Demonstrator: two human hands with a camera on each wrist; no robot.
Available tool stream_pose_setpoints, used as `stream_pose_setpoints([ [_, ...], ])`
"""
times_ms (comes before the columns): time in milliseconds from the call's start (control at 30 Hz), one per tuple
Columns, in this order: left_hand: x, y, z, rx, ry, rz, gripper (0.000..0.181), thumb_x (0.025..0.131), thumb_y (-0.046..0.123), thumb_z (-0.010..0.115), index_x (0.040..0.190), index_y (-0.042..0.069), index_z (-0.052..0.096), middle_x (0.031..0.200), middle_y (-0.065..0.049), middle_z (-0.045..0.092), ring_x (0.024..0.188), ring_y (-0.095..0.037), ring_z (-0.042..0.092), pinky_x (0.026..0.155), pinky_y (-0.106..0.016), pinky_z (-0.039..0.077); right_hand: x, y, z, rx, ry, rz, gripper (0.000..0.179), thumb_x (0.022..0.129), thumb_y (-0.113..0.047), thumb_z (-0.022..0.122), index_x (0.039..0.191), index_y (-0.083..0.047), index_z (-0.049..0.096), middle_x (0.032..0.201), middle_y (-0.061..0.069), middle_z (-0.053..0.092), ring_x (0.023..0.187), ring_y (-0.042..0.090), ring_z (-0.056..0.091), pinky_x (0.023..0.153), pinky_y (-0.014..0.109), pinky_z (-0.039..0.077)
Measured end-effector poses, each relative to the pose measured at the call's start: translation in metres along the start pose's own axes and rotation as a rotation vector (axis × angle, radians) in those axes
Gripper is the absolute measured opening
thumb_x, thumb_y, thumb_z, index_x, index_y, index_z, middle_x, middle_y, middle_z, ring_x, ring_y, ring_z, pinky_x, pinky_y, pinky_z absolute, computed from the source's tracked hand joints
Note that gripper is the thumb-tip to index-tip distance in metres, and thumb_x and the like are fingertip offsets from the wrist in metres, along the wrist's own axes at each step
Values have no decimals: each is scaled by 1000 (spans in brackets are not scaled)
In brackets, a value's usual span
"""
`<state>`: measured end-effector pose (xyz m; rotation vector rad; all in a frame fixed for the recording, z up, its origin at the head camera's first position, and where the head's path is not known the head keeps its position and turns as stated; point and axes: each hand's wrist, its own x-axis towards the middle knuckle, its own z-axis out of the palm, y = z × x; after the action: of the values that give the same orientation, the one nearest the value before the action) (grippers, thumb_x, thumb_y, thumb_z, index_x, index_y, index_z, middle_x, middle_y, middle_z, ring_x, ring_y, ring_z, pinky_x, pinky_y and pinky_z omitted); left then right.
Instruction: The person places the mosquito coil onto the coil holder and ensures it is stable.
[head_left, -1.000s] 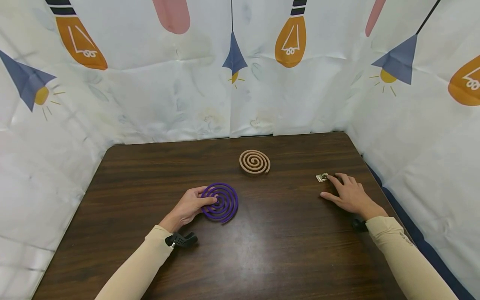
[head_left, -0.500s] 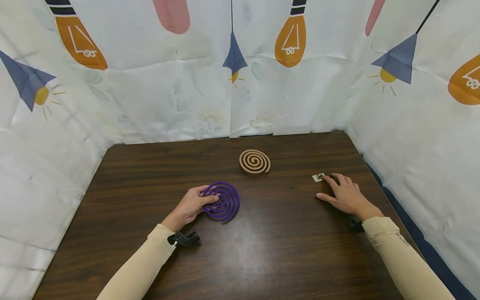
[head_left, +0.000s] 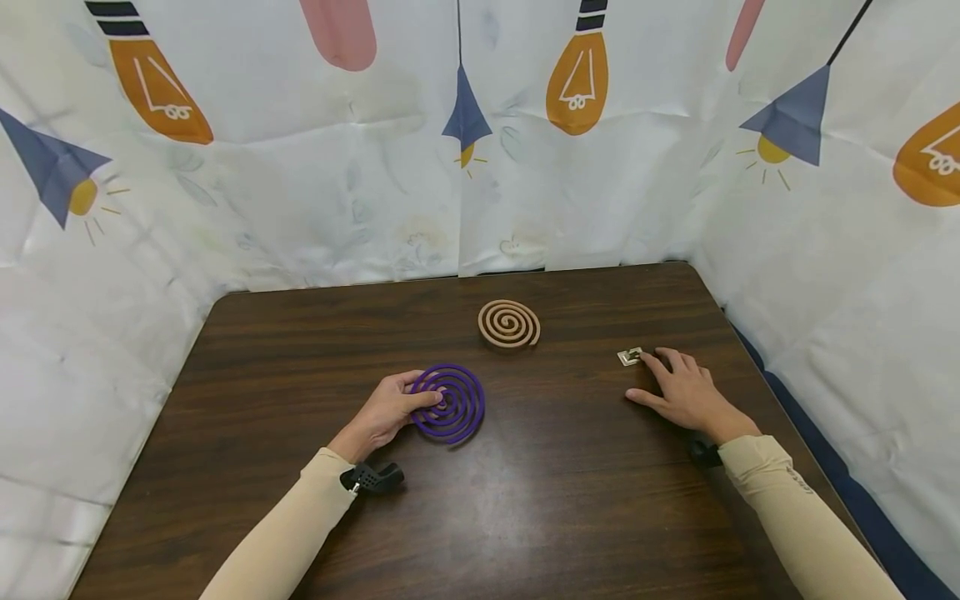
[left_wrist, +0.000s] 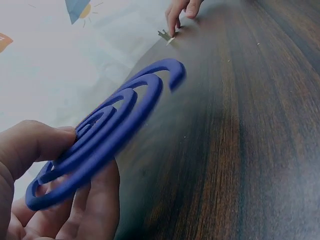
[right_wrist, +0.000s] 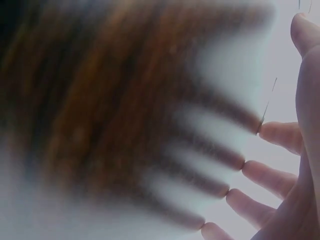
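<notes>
Fingers (head_left: 655, 367) spread, our right hand (head_left: 688, 398) is sliding the silvery metal stand (head_left: 626, 357) nearer our left hand's (head_left: 386, 411) pinched purple spiral (left_wrist: 107, 152).

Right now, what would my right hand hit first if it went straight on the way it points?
Most likely the small metal piece: it is right at the fingers of your right hand, seemingly touching the index one, though depth is unclear.
</notes>
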<state>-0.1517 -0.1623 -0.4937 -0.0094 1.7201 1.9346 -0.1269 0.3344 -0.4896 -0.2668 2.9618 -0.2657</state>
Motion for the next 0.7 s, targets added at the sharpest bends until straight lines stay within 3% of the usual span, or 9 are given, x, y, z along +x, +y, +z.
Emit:
stream_pose_setpoints([
  [700,7,0,10,7,-9,-2,45,97,2,69,137,-9,52,92,6,79,81,-7,76,74,-23,63,-2,-15,1,24,-19,-11,85,99,-66,54,160,-10,36,162,28,30,146,56,30,110,80,29],
])
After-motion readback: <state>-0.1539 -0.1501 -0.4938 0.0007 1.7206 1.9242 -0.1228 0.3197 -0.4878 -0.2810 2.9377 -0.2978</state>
